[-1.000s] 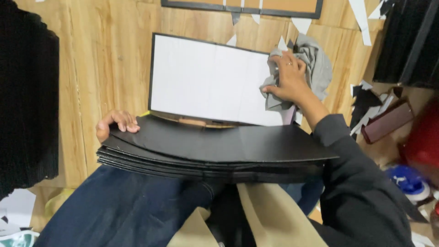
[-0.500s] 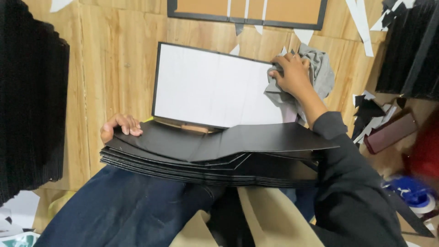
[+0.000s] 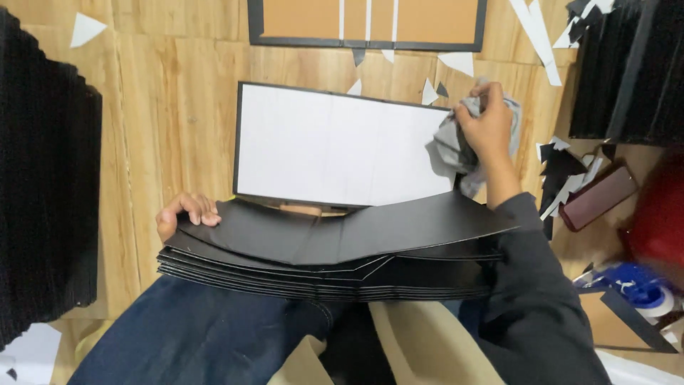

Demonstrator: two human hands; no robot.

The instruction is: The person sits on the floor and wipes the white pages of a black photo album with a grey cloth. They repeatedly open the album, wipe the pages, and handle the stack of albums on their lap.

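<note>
right hand (image 3: 488, 128) gripping grey cloth (image 3: 456, 146) at white panel (image 3: 335, 146) right edge, seemingly touching

No labels, signs or screens in view; only flat box blanks and one small box.

Flat white board w/ black edging (image 3: 335, 146) lying open mid-floor. Brown board w/ black border and white strips (image 3: 367, 21) at top edge. Stack of flat black folded sheets (image 3: 320, 260) across lap. Black stacks upright far left (image 3: 43, 185) and top right (image 3: 630, 71). Small maroon oblong box (image 3: 597, 197) at right.
</note>
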